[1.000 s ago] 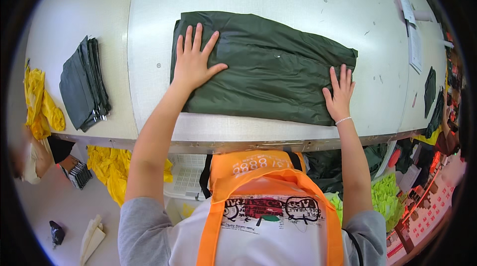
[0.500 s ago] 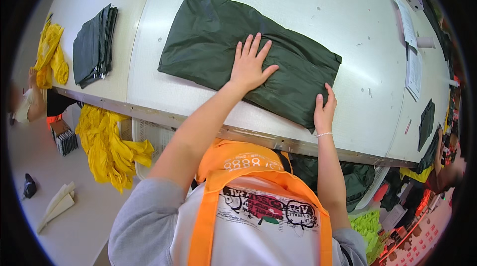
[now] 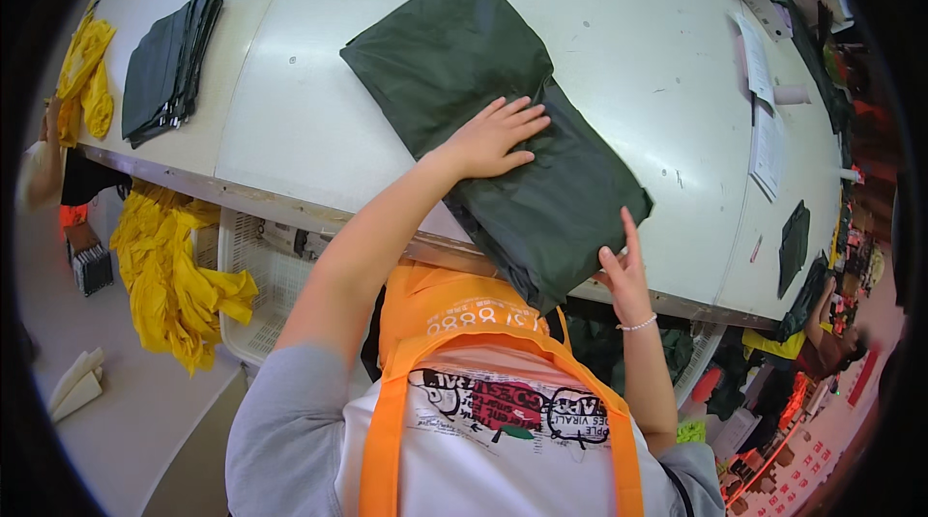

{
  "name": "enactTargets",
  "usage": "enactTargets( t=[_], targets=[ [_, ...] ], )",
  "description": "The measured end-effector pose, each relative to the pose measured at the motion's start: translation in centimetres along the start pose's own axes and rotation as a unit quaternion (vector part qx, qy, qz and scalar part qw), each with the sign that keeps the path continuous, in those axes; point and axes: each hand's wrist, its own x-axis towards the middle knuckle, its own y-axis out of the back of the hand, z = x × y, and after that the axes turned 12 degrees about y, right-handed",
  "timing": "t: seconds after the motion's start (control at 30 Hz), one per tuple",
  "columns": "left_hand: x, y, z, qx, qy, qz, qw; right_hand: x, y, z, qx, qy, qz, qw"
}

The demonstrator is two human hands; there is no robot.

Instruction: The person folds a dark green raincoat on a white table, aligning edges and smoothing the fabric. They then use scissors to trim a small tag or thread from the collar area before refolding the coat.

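A folded dark green fabric piece (image 3: 464,43), thin and slightly shiny, lies aslant on the white table. Its lower corner sticks out past the table's front edge, over my apron. My left hand (image 3: 493,138) rests open and flat on the middle of the fabric, fingers together or slightly spread, near a crease. At the fabric's lower right edge is my right hand (image 3: 626,275), its thumb and a stretched finger apart and touching the edge. Its other fingers are partly hidden.
A stack of dark green folded pieces (image 3: 169,68) and yellow fabric (image 3: 85,82) lie on the left. Below the table edge, more yellow fabric (image 3: 174,271) hangs beside a white basket (image 3: 242,324). Paper sheets (image 3: 764,145) and a small dark piece (image 3: 794,246) lie at the right.
The green fabric has turned clockwise, and its lower right end has come toward me over the table edge. Both hands have moved with it, the right one lower.
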Motion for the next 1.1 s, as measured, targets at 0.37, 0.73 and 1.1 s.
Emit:
enactTargets(
  t=[0.37, 0.73, 1.1],
  targets=[
    [0.7, -2.0, 2.6, 0.145, 0.023, 0.053, 0.988, 0.7, -0.4, 11.0, -0.132, 0.158, 0.05, 0.977],
    [0.5, -3.5, 1.7, 0.193, 0.055, 0.112, 0.973, 12.7, 5.4, 6.5, -0.368, 0.123, 0.115, 0.914],
    [3.2, -3.2, 4.4, 0.166, 0.046, 0.118, 0.978, 13.2, 4.5, 10.4, -0.511, 0.213, 0.238, 0.798]
  ],
)
